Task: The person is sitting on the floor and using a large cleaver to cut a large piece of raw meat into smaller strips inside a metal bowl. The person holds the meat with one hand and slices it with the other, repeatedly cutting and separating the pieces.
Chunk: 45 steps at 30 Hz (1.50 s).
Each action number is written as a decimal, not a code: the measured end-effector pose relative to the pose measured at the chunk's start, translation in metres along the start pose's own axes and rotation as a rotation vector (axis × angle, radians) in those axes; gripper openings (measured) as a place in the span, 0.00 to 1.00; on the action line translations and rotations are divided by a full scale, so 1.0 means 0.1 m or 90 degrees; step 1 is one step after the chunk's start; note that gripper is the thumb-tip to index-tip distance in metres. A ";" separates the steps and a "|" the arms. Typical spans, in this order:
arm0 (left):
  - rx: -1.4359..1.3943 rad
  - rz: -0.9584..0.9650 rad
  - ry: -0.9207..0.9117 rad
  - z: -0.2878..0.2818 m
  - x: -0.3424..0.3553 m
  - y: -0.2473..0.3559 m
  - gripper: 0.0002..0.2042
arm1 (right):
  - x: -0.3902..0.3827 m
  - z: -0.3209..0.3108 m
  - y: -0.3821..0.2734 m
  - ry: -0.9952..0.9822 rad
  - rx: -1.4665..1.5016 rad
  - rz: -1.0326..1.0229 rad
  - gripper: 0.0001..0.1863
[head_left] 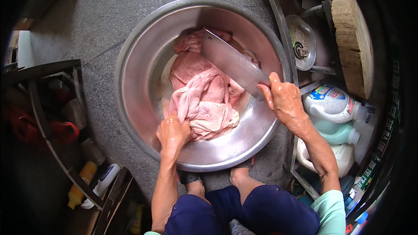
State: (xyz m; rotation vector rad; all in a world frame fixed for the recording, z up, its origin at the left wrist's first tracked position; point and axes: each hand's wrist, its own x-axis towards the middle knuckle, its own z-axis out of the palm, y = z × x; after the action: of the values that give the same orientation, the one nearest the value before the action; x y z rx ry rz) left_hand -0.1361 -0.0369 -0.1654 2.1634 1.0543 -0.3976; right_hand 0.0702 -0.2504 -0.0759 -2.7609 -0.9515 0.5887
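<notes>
inside the wide, round, silver metal basin (257,135), the wet, pink raw meat (191,72) is lying, probably heavy, soft and slippery. the broad, rectangular steel cleaver (230,61), likely stiff, is sitting handle-first in your right hand (285,101); your left hand (173,132) is clenching the meat's near-left fold, sensibly.

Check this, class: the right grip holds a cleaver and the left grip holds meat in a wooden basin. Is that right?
The basin is metal, not wooden, as the head view shows; the right grip holds a cleaver and the left grip meat.
</notes>
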 end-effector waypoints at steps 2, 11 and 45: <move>-0.081 0.030 0.057 -0.29 0.05 0.00 0.15 | -0.06 0.06 -0.04 0.013 -0.005 -0.017 0.17; -0.194 0.101 0.051 0.07 0.49 -0.07 0.10 | -0.11 0.33 -0.13 -0.006 0.012 -0.003 0.17; -0.698 -0.224 0.083 -0.13 -0.19 -0.19 0.10 | -0.10 0.35 -0.13 -0.073 0.062 -0.032 0.19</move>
State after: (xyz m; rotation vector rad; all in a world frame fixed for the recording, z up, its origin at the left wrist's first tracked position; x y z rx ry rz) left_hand -0.1627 -0.0303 -0.1545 1.0395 1.3046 0.1722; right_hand 0.0411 -0.2460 -0.1007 -2.6332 -0.9852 0.7707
